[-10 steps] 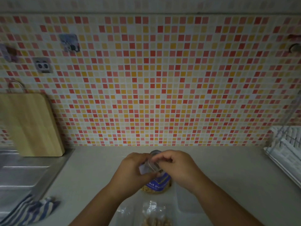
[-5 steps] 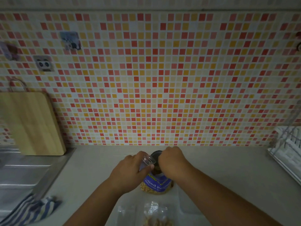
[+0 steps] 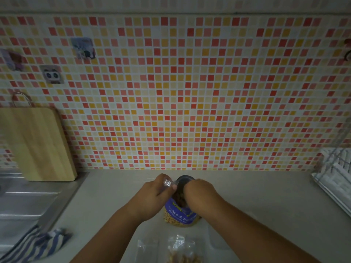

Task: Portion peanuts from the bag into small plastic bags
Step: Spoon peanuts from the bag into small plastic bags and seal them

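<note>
Counter point(image 3: 266, 196), one peanut bag point(image 3: 180, 217), left hand point(image 3: 153, 194) grip pinching its rim, right hand point(image 3: 199, 192) inside, grip hidden, one filled small bag point(image 3: 182, 251)

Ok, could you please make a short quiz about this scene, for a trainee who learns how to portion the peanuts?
1. True or false: the right hand reaches into the open mouth of the peanut bag.
2. What does the left hand pinch? A) the striped cloth B) a small clear plastic bag C) nothing
3. Fill in: the wooden cutting board stands on the person's ____ side.

Key: 1 true; 2 B; 3 left.
</note>
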The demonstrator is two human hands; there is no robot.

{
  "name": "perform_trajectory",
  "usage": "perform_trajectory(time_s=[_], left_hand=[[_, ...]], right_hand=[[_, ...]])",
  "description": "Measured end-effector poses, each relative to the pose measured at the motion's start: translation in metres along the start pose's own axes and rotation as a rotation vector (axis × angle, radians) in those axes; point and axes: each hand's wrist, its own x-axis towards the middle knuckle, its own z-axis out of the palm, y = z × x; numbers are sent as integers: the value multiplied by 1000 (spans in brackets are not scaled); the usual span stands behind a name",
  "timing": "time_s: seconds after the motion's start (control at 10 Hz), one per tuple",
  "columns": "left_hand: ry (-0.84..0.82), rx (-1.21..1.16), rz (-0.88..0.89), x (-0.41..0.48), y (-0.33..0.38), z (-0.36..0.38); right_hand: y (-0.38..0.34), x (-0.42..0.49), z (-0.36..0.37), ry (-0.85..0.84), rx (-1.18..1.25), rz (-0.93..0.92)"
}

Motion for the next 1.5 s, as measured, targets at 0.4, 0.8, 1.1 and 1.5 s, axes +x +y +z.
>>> perform_trajectory(time_s=[0.4, 0.8, 1.1, 1.5], left_hand=[[-16, -62, -8, -1, 1, -4], [134, -67, 4, 1, 4, -15], [142, 402, 113, 10, 11, -18], [118, 554, 186, 23, 26, 3]], right_hand=[[9, 19, 25, 149, 413, 160], [71, 5, 13, 236, 547, 25], [91, -13, -15, 259, 647, -10], [83, -24, -36, 419, 569, -154]])
